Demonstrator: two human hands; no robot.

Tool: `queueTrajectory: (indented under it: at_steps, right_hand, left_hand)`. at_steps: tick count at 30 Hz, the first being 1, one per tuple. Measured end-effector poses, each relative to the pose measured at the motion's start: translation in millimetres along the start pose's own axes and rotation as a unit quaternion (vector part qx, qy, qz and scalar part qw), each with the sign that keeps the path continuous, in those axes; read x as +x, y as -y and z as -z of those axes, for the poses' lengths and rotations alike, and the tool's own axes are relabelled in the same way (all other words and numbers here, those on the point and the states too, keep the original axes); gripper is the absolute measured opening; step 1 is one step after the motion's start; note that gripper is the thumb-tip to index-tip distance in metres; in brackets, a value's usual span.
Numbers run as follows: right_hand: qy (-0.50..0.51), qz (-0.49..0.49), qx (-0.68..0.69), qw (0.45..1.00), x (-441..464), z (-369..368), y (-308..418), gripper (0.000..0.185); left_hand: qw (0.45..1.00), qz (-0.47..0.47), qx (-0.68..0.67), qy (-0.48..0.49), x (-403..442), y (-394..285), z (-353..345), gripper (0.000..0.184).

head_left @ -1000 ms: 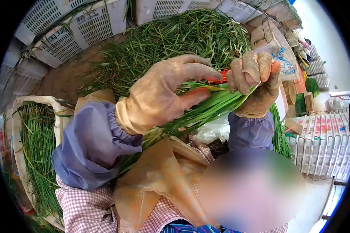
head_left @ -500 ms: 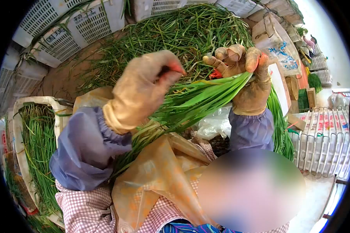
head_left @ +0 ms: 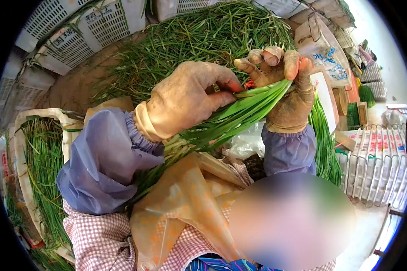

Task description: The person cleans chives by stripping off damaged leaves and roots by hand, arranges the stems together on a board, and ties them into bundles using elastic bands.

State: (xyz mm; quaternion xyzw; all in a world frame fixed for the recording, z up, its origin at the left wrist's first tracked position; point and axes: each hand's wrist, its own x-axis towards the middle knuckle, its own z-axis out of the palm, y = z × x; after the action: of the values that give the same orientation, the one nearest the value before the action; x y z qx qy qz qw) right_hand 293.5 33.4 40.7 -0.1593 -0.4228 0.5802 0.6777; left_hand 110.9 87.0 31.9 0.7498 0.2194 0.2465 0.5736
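A bunch of long green leaves runs slantwise across the middle, its paler stems at the lower left. My gloved left hand is closed at the bunch's upper edge, thumb and forefinger pinching a yellowish-green leaf. The tips of the bunch are gripped by my gloved right hand, between thumb and forefinger; its other fingers are raised and curled. Behind the leaves, beside those fingers, shows a small red thing, mostly hidden. A translucent brown apron lies under the bunch.
Loose green leaves are heaped beyond my hands. White slatted crates line the back. A white crate of green stalks stands at left. More leaves hang beside my right sleeve. White baskets stand at right.
My left hand moved back from the leaves, then returned to pinch one. My right hand's outer fingers have lifted off the bunch, while its thumb and forefinger still hold the tips.
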Motion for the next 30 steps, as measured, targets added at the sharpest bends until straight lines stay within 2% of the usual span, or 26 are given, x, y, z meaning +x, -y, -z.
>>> queueTrajectory:
  at_steps: [3,5,6,8,12,14,18,20,22,24,26,27,29,30]
  right_hand:
    - [-0.015,-0.005,-0.006,1.0,-2.3,3.9,-1.7,0.037]
    - [-0.024,-0.007,-0.023,0.999,-3.9,5.8,-2.5,0.037]
    - [-0.027,-0.007,-0.039,0.999,-4.3,6.5,-3.0,0.037]
    - [-0.03,-0.008,-0.055,0.998,-4.9,7.0,-4.0,0.037]
    - [-0.053,-0.003,-0.124,0.991,-6.4,2.8,-3.1,0.038]
    - [-0.064,-0.01,-0.143,0.988,-5.9,0.5,-1.3,0.038]
    - [-0.084,-0.001,-0.161,0.983,-4.9,1.1,7.1,0.037]
    - [-0.095,-0.002,-0.152,0.984,-5.3,4.5,12.7,0.036]
    - [-0.13,0.015,-0.146,0.981,-6.7,10.2,16.7,0.034]
    - [-0.139,0.023,-0.143,0.98,-6.1,15.9,19.6,0.031]
    - [-0.181,0.024,-0.177,0.967,-5.4,22.6,21.7,0.029]
    - [-0.192,0.018,-0.18,0.965,-3.4,24.4,20.1,0.026]
    - [-0.202,0.008,-0.179,0.963,2.9,18.4,13.3,0.024]
    - [-0.21,-0.009,-0.173,0.962,6.1,14.2,7.5,0.023]
  left_hand:
    - [0.999,-0.038,0.025,-0.025,0.5,4.6,2.3,0.016]
    - [0.985,-0.117,0.118,-0.053,1.7,10.1,2.4,0.013]
    - [0.985,-0.116,0.118,-0.052,2.5,11.5,2.2,0.013]
    - [0.963,-0.178,0.189,-0.078,3.5,13.8,2.0,0.011]
    - [0.947,-0.194,0.246,-0.068,4.2,6.2,7.6,0.011]
    - [0.929,-0.157,0.328,-0.06,4.1,2.5,11.1,0.009]
    - [0.917,-0.144,0.366,-0.07,3.9,6.7,26.4,0.008]
    - [0.874,-0.159,0.444,-0.115,4.7,16.8,44.3,0.01]
    - [0.844,-0.205,0.46,-0.182,6.1,36.3,74.1,0.014]
    - [0.832,-0.156,0.485,-0.221,5.7,61.6,117.1,0.015]
    - [0.765,0.009,0.621,-0.171,-3.9,89.0,171.1,0.026]
    - [0.73,0.115,0.659,-0.139,-5.9,70.7,161.3,0.042]
    - [0.779,-0.088,0.61,-0.117,0.1,63.6,140.3,0.059]
    - [0.922,-0.007,0.385,-0.034,10.6,22.8,108.2,0.07]
